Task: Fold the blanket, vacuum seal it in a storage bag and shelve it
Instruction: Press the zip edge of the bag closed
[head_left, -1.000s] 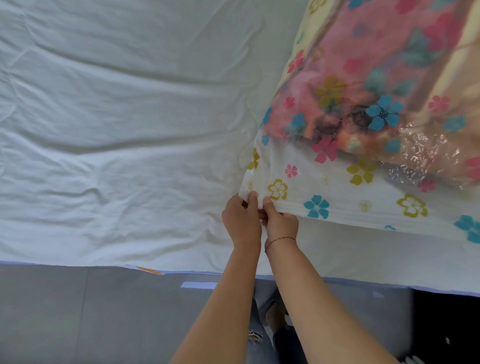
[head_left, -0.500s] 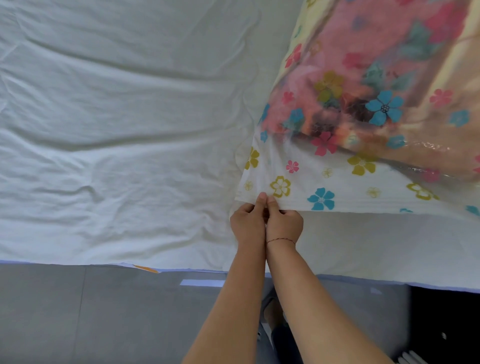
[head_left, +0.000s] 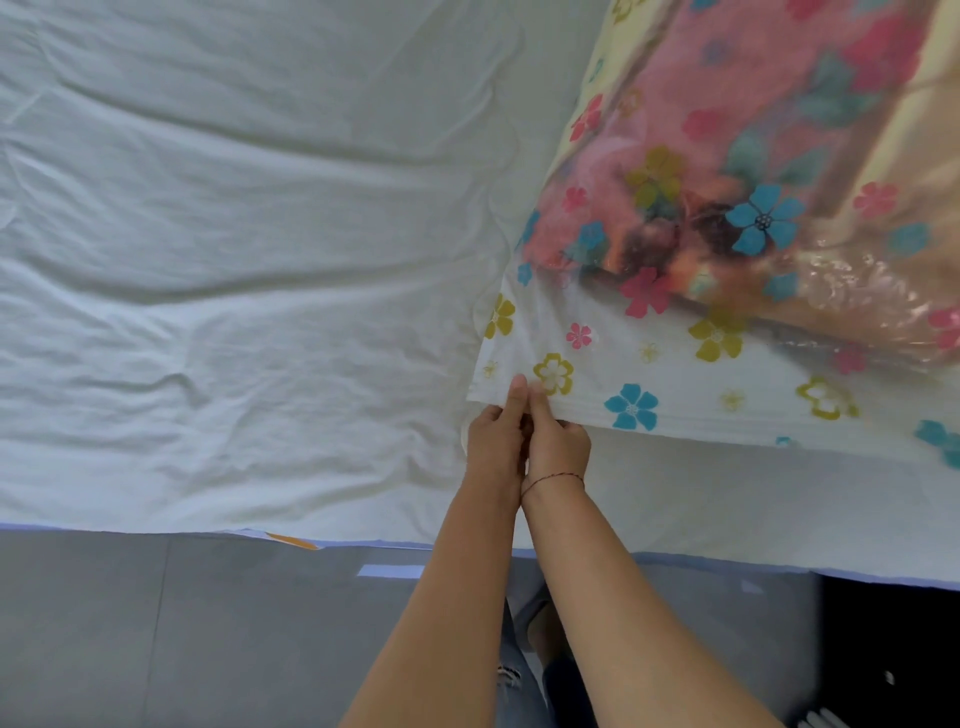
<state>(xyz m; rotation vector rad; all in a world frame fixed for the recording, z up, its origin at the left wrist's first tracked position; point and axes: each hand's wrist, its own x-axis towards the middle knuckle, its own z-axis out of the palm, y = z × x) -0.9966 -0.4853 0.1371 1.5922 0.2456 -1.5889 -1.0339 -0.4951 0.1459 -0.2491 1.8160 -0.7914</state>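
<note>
Sealing the bag: both hands on the near-left corner of its closing edge.

My left hand (head_left: 493, 441) and right hand (head_left: 558, 447) touch, and each grip pinches the edge of the clear flower-printed plastic storage bag (head_left: 685, 395) on the white bed sheet (head_left: 234, 260). The folded pink-and-cream blanket (head_left: 753, 130) sits inside, beyond and to the right. The edge's long axis runs rightward from the grip, with the right hand nearer to it. Same corner as half a second ago, no travel along the edge.
</note>
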